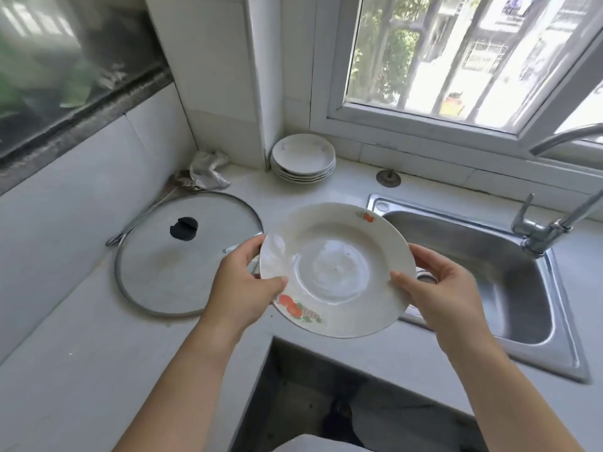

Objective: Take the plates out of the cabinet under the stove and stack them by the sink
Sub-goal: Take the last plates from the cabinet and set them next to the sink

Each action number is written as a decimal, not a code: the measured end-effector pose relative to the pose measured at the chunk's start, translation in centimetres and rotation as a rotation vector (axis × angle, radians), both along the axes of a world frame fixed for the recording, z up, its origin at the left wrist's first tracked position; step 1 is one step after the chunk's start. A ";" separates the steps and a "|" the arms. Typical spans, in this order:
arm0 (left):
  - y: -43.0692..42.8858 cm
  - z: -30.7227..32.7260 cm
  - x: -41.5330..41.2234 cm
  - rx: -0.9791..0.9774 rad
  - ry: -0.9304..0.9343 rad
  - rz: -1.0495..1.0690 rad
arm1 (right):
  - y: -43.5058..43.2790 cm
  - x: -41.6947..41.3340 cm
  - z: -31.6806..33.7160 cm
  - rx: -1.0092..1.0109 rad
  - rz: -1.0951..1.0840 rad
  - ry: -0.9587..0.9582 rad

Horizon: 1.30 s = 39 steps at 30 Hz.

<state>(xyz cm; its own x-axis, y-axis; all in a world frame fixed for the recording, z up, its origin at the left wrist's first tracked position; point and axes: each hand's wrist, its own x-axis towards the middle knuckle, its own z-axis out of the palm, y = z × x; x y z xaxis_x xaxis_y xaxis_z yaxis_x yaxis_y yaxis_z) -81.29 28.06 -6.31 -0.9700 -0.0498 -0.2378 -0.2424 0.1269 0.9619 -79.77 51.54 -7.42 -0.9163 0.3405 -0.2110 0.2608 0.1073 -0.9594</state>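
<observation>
A white plate with orange flower prints (336, 269) is held in the air over the counter's front edge, tilted slightly toward me. My left hand (244, 282) grips its left rim, thumb on top. My right hand (434, 285) grips the right rim the same way. A stack of several white plates (303, 158) sits on the counter in the corner by the wall, to the left of the steel sink (483, 275).
A glass pot lid with a black knob (186, 252) lies on the counter at left. A crumpled cloth (205, 171) sits in the corner. A sink strainer (388, 177) lies behind the sink, and the tap (548, 230) stands at right. Windows run along both walls.
</observation>
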 end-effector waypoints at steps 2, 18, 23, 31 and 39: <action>1.8 -0.2 -2.2 -0.026 0.009 0.000 | 2.0 -2.2 -0.3 0.018 -0.014 -0.001; 2.4 -0.2 -16.3 -0.182 0.028 0.064 | 2.1 -17.5 0.2 0.009 0.025 0.013; 1.8 -0.9 -22.1 -0.201 0.053 0.031 | 1.9 -23.1 0.1 0.038 0.037 0.025; 1.7 -4.4 -31.0 -0.351 0.029 0.016 | 1.5 -32.3 -3.0 0.145 0.099 -0.012; 0.9 -9.1 -36.9 -0.402 -0.065 0.015 | 0.3 -39.3 -6.9 0.223 0.133 -0.089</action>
<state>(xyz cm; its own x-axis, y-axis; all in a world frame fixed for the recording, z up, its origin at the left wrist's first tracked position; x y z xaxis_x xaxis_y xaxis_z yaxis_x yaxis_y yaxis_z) -118.16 28.92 -15.42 -0.9519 -0.1655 -0.2577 -0.3061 0.4855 0.8189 -119.08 51.85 -14.31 -0.9373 0.2657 -0.2258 0.3124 0.3527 -0.8820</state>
